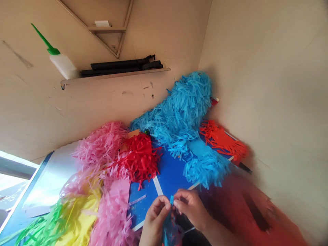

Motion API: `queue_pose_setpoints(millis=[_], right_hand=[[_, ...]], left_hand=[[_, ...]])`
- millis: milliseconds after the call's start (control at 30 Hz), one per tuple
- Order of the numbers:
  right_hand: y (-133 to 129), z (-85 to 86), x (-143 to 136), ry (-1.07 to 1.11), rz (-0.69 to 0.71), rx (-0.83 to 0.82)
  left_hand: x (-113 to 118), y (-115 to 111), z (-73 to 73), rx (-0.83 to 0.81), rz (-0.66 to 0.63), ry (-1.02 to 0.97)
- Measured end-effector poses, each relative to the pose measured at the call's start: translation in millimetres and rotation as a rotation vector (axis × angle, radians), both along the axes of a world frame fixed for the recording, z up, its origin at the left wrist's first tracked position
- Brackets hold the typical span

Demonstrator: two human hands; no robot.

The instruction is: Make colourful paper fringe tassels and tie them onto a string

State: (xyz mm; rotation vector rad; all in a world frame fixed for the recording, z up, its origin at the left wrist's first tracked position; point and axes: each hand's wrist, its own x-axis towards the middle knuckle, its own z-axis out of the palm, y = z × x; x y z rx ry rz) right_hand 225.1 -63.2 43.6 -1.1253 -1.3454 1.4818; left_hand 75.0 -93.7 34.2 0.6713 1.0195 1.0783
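Note:
A small light-blue strip [172, 199], of tissue paper or thin plastic, is held between my two hands near the bottom middle. My left hand [156, 214] pinches it with thumb and fingertips. From the other side my right hand [191, 206] closes thumb and finger at its edge. Below the hands hang more blue strands [168, 230], blurred and partly hidden. Just beyond lies the blue tabletop [170, 167] with white lines. The nearest fringe bundle on it is a light-blue one [206, 167].
Big blue fringe heap [187, 102] fills the corner. Red [139, 157], pink [102, 145], orange [222, 136], yellow [80, 218] and green fringe [42, 225] lie around. Above, a wall shelf [123, 76] carries a green-tipped bottle [63, 65] and black objects [120, 65].

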Motion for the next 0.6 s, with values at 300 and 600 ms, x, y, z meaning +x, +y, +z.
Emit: queue_pose_setpoints(millis=[300, 600], right_hand=[[3.8, -12.5, 3.9, -0.129, -0.083, 0.202], [7.7, -9.1, 9.6, 0.040, 0.124, -0.179]], left_hand=[[6.6, -3.9, -9.1, 0.296, 0.122, 0.565], [-4.4, 4.0, -3.9, -0.103, 0.018, -0.025]])
